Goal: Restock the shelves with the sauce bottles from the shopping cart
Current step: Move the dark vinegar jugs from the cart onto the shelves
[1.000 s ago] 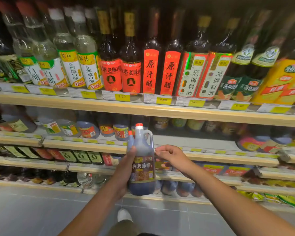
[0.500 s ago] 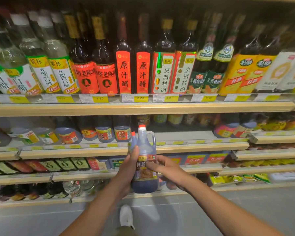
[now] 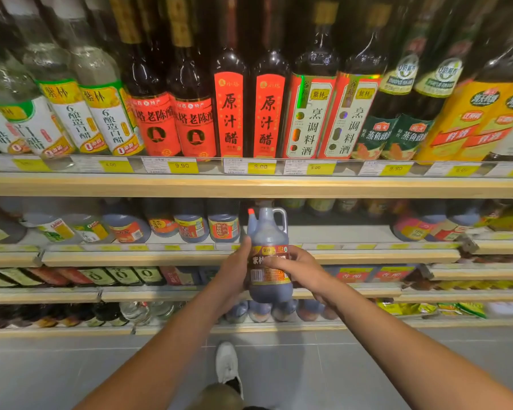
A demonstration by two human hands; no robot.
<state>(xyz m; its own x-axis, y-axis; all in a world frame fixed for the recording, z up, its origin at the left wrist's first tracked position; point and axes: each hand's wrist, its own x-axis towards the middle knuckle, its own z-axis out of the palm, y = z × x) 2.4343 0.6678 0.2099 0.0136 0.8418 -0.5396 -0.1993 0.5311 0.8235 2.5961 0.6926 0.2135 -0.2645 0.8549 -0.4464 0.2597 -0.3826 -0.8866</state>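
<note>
Both hands hold a dark sauce jug (image 3: 267, 232) upright in front of the second shelf (image 3: 367, 256), its top just under the shelf above. The left hand (image 3: 234, 272) is wrapped round the jug's left side. The right hand (image 3: 301, 269) has its fingers (image 3: 274, 261) curled across the label. A red-capped bottle (image 3: 251, 213) peeks out behind the jug. Similar jugs (image 3: 222, 224) stand on that shelf to the left, and tall bottles (image 3: 228, 113) line the top one.

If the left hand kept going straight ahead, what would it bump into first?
Likely the wooden shelf edge directly behind the left hand as it grips the dark jug. Depth is unclear, so it might pass above.
</note>
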